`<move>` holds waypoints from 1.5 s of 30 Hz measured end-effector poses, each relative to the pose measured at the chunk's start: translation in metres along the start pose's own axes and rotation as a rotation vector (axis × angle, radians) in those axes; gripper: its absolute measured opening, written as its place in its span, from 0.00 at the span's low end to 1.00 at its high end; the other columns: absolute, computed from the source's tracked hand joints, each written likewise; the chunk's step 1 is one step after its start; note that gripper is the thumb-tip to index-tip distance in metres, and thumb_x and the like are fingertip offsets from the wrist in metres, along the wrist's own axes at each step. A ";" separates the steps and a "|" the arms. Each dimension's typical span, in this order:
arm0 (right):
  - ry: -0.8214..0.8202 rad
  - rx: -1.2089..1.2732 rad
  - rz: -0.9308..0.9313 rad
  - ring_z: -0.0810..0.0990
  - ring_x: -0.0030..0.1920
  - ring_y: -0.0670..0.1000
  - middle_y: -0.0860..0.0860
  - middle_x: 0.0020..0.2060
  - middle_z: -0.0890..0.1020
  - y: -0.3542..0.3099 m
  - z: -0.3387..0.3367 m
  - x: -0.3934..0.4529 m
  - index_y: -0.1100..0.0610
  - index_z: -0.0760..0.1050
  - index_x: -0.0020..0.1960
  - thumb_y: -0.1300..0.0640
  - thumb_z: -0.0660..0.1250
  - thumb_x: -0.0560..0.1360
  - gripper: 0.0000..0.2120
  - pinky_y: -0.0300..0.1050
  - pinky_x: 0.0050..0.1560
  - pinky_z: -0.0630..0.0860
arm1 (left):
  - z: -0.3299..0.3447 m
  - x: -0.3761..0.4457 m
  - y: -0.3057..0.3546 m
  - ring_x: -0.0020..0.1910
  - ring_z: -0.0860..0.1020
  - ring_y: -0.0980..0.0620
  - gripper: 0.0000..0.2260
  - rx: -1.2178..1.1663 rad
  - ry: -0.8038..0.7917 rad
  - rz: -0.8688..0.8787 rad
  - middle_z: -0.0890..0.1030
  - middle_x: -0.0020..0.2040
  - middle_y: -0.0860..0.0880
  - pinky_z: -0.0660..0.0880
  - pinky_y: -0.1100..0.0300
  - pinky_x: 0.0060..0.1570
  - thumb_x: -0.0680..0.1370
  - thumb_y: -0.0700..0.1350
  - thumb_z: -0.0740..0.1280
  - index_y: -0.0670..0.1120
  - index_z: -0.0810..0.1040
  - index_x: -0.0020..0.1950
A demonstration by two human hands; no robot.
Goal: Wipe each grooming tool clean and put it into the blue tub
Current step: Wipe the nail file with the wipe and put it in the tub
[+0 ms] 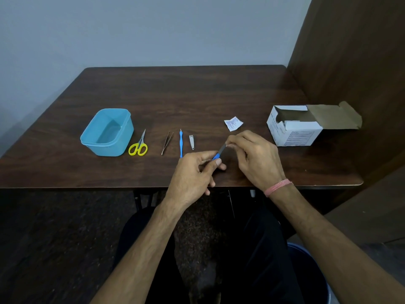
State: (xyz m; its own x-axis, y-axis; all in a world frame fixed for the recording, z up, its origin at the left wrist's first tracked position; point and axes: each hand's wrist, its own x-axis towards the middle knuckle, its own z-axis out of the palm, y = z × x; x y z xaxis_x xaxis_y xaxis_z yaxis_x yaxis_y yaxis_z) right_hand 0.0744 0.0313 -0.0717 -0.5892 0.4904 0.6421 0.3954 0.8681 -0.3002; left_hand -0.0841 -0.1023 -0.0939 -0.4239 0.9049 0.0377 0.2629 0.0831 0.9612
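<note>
A blue-handled file (219, 152) is gripped by the left hand (192, 172) above the near tabletop (197, 95) edge, its tip pinched by the right hand (256, 156), seemingly being wiped. The blue tub (107, 132), far left, appears empty. Scissors (139, 143), tweezers (167, 142), a blue stick (181, 142) and clippers (191, 141) are left beside it.

Left hand (192, 172) holds nail file (219, 152); right hand (252, 156) pinches its tip.

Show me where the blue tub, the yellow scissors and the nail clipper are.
blue tub (126, 130): head view, on its right outer wall.
yellow scissors (134, 149): head view, on the left handle ring.
nail clipper (191, 141): head view, on the metal body.
</note>
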 end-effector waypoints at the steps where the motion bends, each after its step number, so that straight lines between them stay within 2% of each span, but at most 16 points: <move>1: 0.009 -0.001 0.015 0.86 0.50 0.52 0.47 0.51 0.86 0.001 0.000 0.001 0.54 0.87 0.58 0.62 0.72 0.84 0.07 0.56 0.43 0.84 | 0.000 0.000 0.000 0.29 0.79 0.59 0.12 0.003 0.002 -0.004 0.91 0.51 0.56 0.78 0.62 0.25 0.89 0.45 0.70 0.51 0.87 0.72; 8: -0.081 0.022 -0.108 0.85 0.51 0.50 0.46 0.54 0.83 0.001 -0.001 -0.004 0.51 0.86 0.60 0.66 0.71 0.82 0.13 0.55 0.39 0.83 | -0.001 -0.001 0.001 0.29 0.79 0.58 0.11 0.011 -0.002 0.011 0.91 0.51 0.56 0.78 0.62 0.25 0.90 0.45 0.70 0.54 0.88 0.69; 11: -0.019 0.004 -0.052 0.82 0.46 0.49 0.47 0.52 0.82 0.002 -0.001 -0.002 0.51 0.86 0.59 0.64 0.72 0.82 0.11 0.54 0.37 0.82 | -0.001 0.000 0.000 0.29 0.79 0.59 0.12 0.013 -0.001 0.002 0.91 0.52 0.56 0.78 0.62 0.25 0.90 0.45 0.70 0.53 0.87 0.71; 16: 0.019 0.017 0.014 0.84 0.46 0.51 0.47 0.51 0.82 0.003 0.001 0.001 0.52 0.87 0.58 0.64 0.73 0.82 0.09 0.55 0.39 0.82 | 0.000 0.000 0.000 0.29 0.79 0.59 0.11 0.011 0.001 -0.002 0.91 0.51 0.57 0.78 0.62 0.26 0.89 0.45 0.70 0.53 0.87 0.70; 19: -0.044 0.034 -0.072 0.82 0.46 0.48 0.45 0.52 0.81 0.003 0.000 -0.002 0.50 0.86 0.59 0.64 0.72 0.82 0.11 0.55 0.37 0.82 | 0.000 -0.001 -0.001 0.29 0.79 0.58 0.11 0.008 -0.003 0.004 0.91 0.51 0.57 0.78 0.61 0.26 0.89 0.46 0.70 0.54 0.88 0.70; 23: -0.091 0.080 -0.152 0.85 0.49 0.49 0.46 0.54 0.82 0.003 0.000 -0.004 0.49 0.85 0.61 0.64 0.69 0.82 0.14 0.55 0.38 0.83 | -0.001 0.000 -0.001 0.29 0.80 0.58 0.12 0.020 -0.005 0.018 0.91 0.51 0.56 0.78 0.60 0.25 0.89 0.45 0.70 0.54 0.88 0.70; 27: -0.041 0.047 -0.090 0.82 0.45 0.48 0.46 0.51 0.81 0.003 0.001 -0.002 0.49 0.85 0.61 0.64 0.69 0.83 0.13 0.54 0.37 0.82 | -0.001 0.000 -0.001 0.29 0.79 0.59 0.12 0.016 -0.003 0.015 0.91 0.51 0.57 0.79 0.61 0.25 0.89 0.46 0.70 0.55 0.88 0.71; 31: 0.003 0.045 -0.005 0.84 0.46 0.50 0.46 0.51 0.82 0.002 0.001 0.001 0.51 0.86 0.60 0.62 0.72 0.84 0.09 0.55 0.40 0.83 | 0.000 0.000 -0.002 0.29 0.80 0.59 0.11 0.019 -0.001 0.009 0.91 0.51 0.57 0.78 0.61 0.26 0.89 0.46 0.70 0.54 0.88 0.70; 36: -0.064 0.043 -0.091 0.84 0.47 0.50 0.47 0.52 0.82 -0.001 -0.002 -0.002 0.51 0.86 0.61 0.61 0.68 0.84 0.11 0.55 0.38 0.83 | 0.000 0.001 -0.002 0.29 0.79 0.59 0.11 0.019 -0.001 0.014 0.91 0.51 0.57 0.78 0.61 0.25 0.89 0.46 0.70 0.55 0.88 0.70; 39: -0.097 0.053 -0.127 0.86 0.50 0.52 0.47 0.54 0.84 -0.003 -0.004 -0.004 0.51 0.87 0.61 0.65 0.70 0.82 0.14 0.55 0.38 0.83 | 0.000 0.001 -0.003 0.29 0.79 0.58 0.11 0.021 -0.001 0.024 0.91 0.51 0.56 0.78 0.61 0.25 0.89 0.46 0.70 0.56 0.88 0.69; 45: -0.027 0.022 -0.021 0.85 0.45 0.54 0.49 0.51 0.83 -0.003 -0.003 -0.001 0.53 0.87 0.60 0.63 0.71 0.83 0.10 0.57 0.38 0.83 | 0.000 0.002 -0.003 0.29 0.79 0.59 0.11 0.014 0.002 0.006 0.91 0.51 0.57 0.77 0.62 0.25 0.89 0.46 0.71 0.54 0.87 0.71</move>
State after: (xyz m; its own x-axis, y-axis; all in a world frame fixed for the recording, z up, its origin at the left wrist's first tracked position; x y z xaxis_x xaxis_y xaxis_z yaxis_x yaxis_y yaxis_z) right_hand 0.0757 0.0282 -0.0691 -0.6159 0.4741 0.6292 0.3675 0.8793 -0.3028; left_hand -0.0856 -0.1009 -0.0968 -0.4239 0.9047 0.0437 0.2771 0.0836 0.9572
